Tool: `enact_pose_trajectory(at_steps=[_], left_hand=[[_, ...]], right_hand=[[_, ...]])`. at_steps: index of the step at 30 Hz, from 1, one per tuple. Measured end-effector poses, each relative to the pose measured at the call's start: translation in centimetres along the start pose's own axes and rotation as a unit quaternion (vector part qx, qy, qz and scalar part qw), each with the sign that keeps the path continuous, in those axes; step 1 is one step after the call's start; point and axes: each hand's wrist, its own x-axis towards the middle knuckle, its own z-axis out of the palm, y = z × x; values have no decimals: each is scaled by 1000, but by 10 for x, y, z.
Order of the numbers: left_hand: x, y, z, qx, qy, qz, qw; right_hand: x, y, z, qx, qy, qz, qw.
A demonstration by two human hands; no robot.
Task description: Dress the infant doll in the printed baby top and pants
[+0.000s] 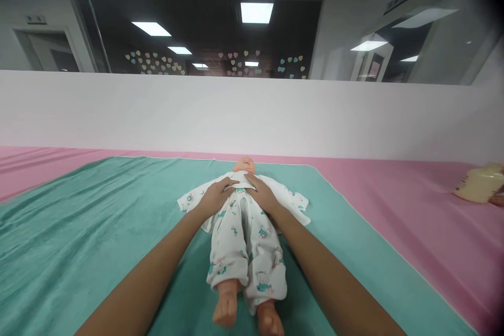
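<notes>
A baby doll (244, 165) lies on its back on a teal blanket (79, 241), head away from me, bare feet toward me. It wears a white printed romper (246, 252) with the top spread out to both sides. My left hand (216, 195) rests on the doll's chest from the left, fingers laid flat on the cloth. My right hand (263, 193) rests on the chest from the right, fingers also flat, and the two hands almost meet at the middle.
The blanket lies on a pink sheet (413, 205) that covers a wide surface. A pale yellow soft object (478, 185) sits at the far right edge. A white partition wall (252, 115) stands behind the doll's head.
</notes>
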Motion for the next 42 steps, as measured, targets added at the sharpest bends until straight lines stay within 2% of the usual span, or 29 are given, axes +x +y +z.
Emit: enact_pose_trajectory(at_steps=[3,5,8,11,14,17,19,21,24,26,29,33,36,38,42], left_hand=[[14,-13,4,48,51,-47,996],[22,-20,8,70,70,-55,994],[28,-26,11,89,75,-46,992],[25,-25,9,101,68,-65,991],[14,-22,0,87,27,-89,992],[-3,-22,-10,43,-8,-99,994],[-15,-21,-17,16,-31,-114,993],[-26,-18,-24,-32,-78,-134,987],[-38,-9,-31,-149,-161,-167,961],[-42,-6,-31,-218,-184,-182,941],[-42,-7,-22,-253,-143,-185,939],[-39,-14,-3,-222,-19,-188,957],[-37,-15,7,-238,53,-197,950],[-37,-14,11,-267,64,-199,941],[-39,-11,16,-358,40,-183,915]], right_hand=[[1,-1,-2,38,13,46,998],[4,2,-1,74,40,74,994],[10,9,3,105,77,95,987],[10,14,8,108,110,106,982],[-3,12,9,86,169,127,974],[-23,8,6,14,219,150,964],[-36,6,2,-17,196,165,966],[-44,6,-3,-4,150,198,969],[-49,6,-8,34,115,252,960],[-49,7,-11,59,102,261,958],[-50,6,-13,122,71,254,957],[-56,6,-16,217,32,234,947],[-59,6,-18,265,17,217,939],[-58,6,-18,284,23,201,937],[-56,4,-19,313,13,185,931]])
